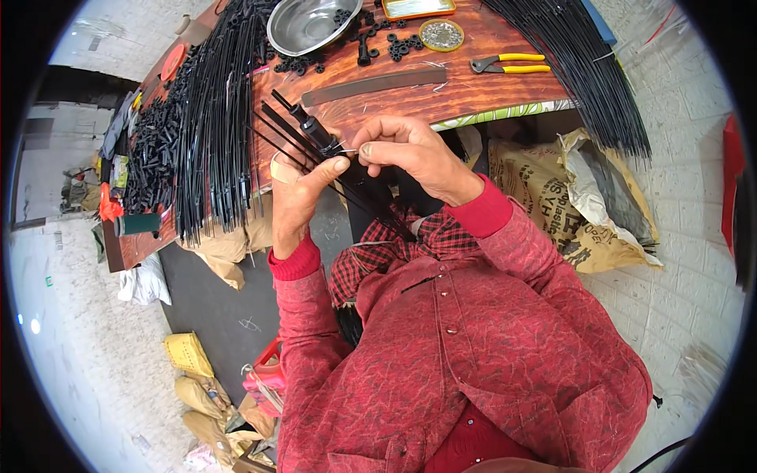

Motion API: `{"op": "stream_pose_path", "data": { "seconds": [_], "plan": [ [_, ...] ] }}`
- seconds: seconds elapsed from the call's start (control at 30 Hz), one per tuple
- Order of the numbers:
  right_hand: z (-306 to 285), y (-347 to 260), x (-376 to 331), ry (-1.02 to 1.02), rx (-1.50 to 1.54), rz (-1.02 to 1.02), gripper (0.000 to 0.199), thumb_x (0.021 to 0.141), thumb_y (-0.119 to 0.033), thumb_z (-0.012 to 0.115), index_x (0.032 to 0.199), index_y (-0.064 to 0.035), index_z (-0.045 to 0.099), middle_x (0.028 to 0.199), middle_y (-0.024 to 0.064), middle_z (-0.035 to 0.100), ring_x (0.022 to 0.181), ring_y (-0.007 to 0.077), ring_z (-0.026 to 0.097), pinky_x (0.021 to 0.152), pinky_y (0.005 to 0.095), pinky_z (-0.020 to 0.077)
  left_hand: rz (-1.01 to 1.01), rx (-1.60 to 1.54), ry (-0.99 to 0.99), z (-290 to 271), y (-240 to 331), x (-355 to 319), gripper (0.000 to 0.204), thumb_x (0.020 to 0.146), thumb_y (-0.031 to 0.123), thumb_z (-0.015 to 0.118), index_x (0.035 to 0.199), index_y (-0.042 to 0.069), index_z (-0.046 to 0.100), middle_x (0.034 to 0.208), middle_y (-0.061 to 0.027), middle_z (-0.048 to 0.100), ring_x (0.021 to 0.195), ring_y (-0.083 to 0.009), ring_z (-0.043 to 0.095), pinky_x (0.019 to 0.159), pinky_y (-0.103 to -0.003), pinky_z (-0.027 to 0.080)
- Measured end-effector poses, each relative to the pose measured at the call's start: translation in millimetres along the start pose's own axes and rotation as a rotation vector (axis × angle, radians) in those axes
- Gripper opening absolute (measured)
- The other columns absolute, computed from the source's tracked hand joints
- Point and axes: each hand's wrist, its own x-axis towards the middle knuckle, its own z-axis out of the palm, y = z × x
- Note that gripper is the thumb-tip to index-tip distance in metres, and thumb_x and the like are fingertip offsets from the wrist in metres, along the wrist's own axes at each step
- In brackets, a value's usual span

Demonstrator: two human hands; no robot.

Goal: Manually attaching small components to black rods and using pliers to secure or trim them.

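- Centrally, the left hand [303,177] is closed round several thin black rods [285,126] and a stepped black fitting [314,131], its thumb pressed near the fitting's lower end.
- The right hand [410,154] pinches a thin silvery pin [348,150] between thumb and forefinger, just beside that lower end; whether the pin touches the fitting, I cannot tell.
- Rods and fitting tilt up and leftward, above the lap and before the near edge of the table [489,98].
- Beige tape [284,170] crosses the back of the left hand.
- On the right, a tan sack [552,197] carries the boldest writing: large dark capitals, folded and partly hidden.
- Lower left, a yellow bag [188,355] shows faint print, too small to read.
- Yellow-handled cutters [520,57] lie on the table, bare of any legible mark from this view.
- Beyond the hands lie a flat grey bar [374,87], a round tin [443,50] of small metal bits and a steel bowl [303,27].
- Black rod bundles flank these, left bundle [217,118] and right bundle [568,63].
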Motion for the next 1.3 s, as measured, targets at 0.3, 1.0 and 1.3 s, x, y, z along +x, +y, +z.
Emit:
{"op": "stream_pose_path", "data": {
  "seconds": [0.3,1.0,1.3],
  "plan": [
    [23,21,-11,0.116,0.045,-0.095,0.017,0.090,-0.009,0.065,0.103,0.0015,0.067,0.088,0.0018,0.067,0.074,0.0078,0.059,0.068,0.0219,0.0483,0.038,-0.072,0.029,-7,-5,-1,0.037,0.074,0.000,0.078,0.108,0.001,0.064,0.091,-0.0047,0.068,0.082,-0.0125,0.064,0.076,-0.025,0.051],
    [13,18,7,-0.003,-0.061,-0.219,0.010,0.089,-0.005,0.066,0.097,0.0009,0.065,0.092,0.0034,0.067,0.084,0.0072,0.062,0.075,0.0226,0.0511,0.027,-0.086,-0.085,-12,2,-13,0.051,0.076,0.011,0.080,0.122,0.001,0.060,0.095,-0.0004,0.065,0.086,-0.0101,0.060,0.079,-0.023,0.047],
    [8,3,14,-0.081,-0.255,-0.145,0.010,0.090,-0.005,0.065,0.097,-0.0005,0.061,0.095,0.0019,0.064,0.087,0.0061,0.060,0.079,0.0231,0.0502,0.010,0.000,-0.113,-8,15,-15,0.051,0.081,0.008,0.076,0.127,0.002,0.056,0.099,-0.0009,0.064,0.090,-0.0094,0.058,0.081,-0.024,0.046]
  ]
}}
